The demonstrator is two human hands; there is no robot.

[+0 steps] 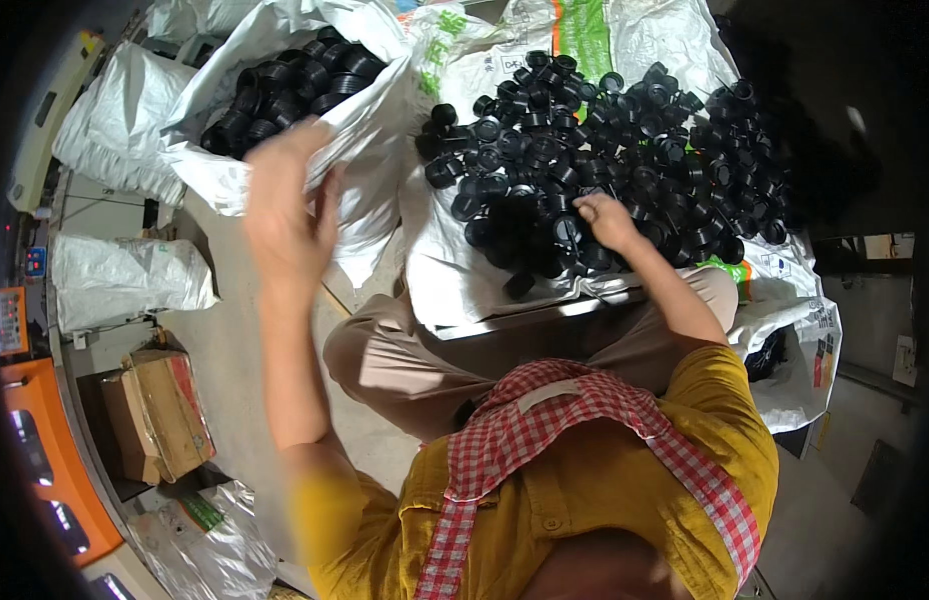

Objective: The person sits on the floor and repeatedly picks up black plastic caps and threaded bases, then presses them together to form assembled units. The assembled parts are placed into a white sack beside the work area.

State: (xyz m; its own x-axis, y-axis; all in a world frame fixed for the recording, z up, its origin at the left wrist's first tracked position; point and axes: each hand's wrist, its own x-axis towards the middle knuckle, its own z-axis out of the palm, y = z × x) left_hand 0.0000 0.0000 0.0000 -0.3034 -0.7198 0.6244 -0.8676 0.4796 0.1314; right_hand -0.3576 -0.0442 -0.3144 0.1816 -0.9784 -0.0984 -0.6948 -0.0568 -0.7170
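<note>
A broad heap of round black plastic caps [635, 165] lies in front of me on a spread white woven sack [435, 270]. At the near edge of the heap, my right hand [609, 222] has its fingers curled closed against the caps. Whether a cap is in its grip is hidden. On the left, my raised left hand [288, 200] is smeared by motion, at the near rim of an open white sack [370, 165]. Inside that sack are more black round plastic pieces [295, 85]. What the left hand holds, if anything, cannot be made out.
To the left stand more white sacks [135, 275] and a cardboard box [165, 415], beside an orange machine [55, 460] at the far left. Another open white sack [800, 370] with dark contents sits at my right. My bent legs [405, 360] are close to the heap.
</note>
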